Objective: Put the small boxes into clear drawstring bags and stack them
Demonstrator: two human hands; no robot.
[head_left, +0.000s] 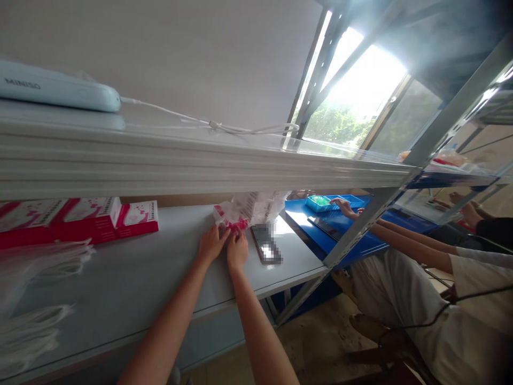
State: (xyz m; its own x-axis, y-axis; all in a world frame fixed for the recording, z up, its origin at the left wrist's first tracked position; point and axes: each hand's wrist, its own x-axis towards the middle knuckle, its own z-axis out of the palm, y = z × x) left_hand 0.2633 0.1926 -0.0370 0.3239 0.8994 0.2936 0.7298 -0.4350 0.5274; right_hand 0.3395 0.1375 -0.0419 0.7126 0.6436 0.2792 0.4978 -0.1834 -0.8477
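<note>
Side by side on the grey shelf table, my left hand [211, 245] and my right hand [238, 250] are closed at the near edge of a clear plastic bag [260, 207]. Pink-and-white packaging [236, 222] shows through the crumpled film just beyond my fingertips. Each hand pinches the bag between thumb and fingers; the exact grip is small and partly hidden. A smartphone [262, 241] lies flat to the right of my right hand, part of it blurred out.
Red-and-white boxes [86, 216] line the back left, with clear bags [44, 267] before them. A shelf [200, 160] crosses above my hands, bearing a pale blue device [60, 88]. Right of a metal post [360, 227], a co-worker's hand [344, 207] reaches blue trays [320, 202].
</note>
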